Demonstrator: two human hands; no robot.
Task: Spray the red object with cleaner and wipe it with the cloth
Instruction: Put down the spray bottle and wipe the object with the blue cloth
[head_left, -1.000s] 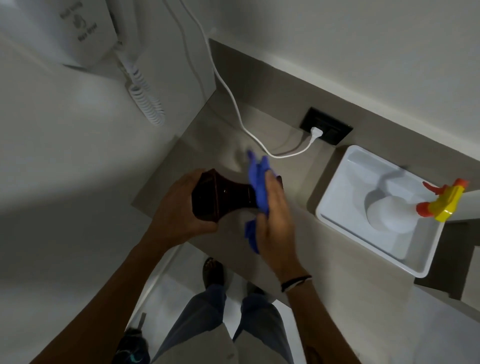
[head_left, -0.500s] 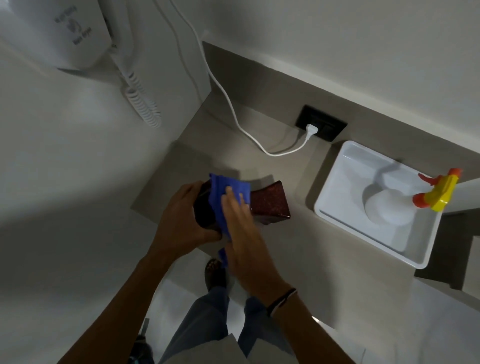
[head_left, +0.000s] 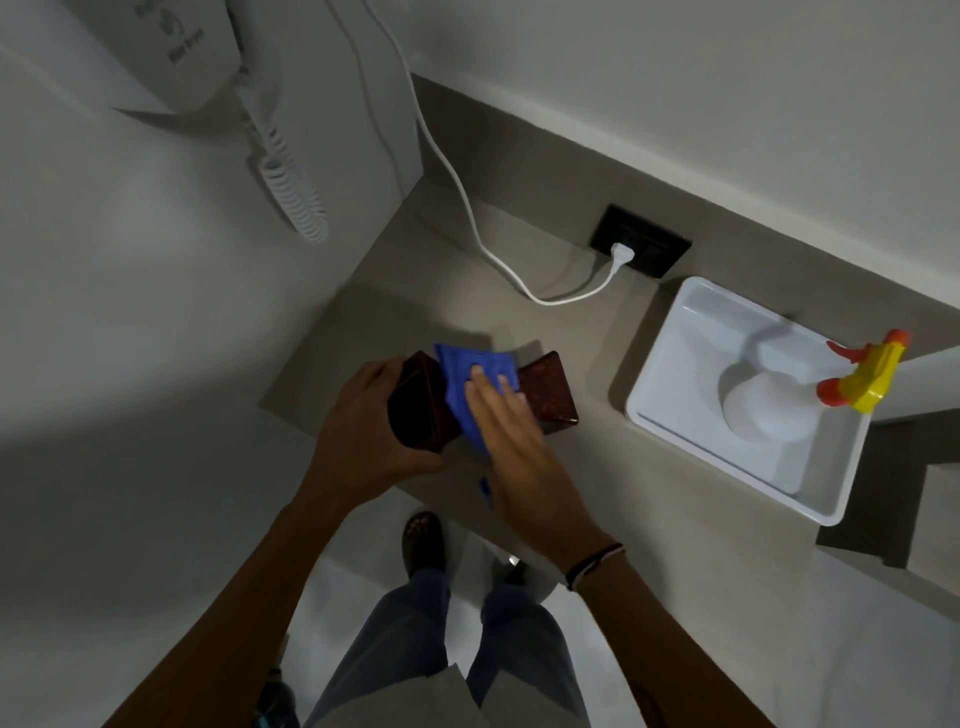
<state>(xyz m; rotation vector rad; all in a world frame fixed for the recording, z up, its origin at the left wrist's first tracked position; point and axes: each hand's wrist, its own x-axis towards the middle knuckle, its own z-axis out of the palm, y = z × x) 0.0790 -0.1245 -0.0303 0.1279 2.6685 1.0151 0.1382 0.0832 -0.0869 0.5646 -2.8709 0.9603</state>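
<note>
The dark red object (head_left: 550, 397) lies on its side on the beige counter (head_left: 613, 499), its narrow middle hidden under a blue cloth (head_left: 467, 379). My left hand (head_left: 363, 441) grips the object's wide left end. My right hand (head_left: 514, 447) presses the cloth flat against the object's middle, fingers stretched over the fabric. The white spray bottle (head_left: 763, 410) with a yellow and orange trigger head stands in a white tray (head_left: 670, 431) at the right.
A white cable (head_left: 467, 208) runs down the wall to a plug in the black socket (head_left: 641, 249) behind the object. A white wall unit with a coiled cord (head_left: 291, 182) hangs at upper left. The counter's front edge is just below my hands; my legs and feet show beneath.
My right hand has slid the cloth from the object's right end to its middle and left part, uncovering the right end. The left hand keeps its hold.
</note>
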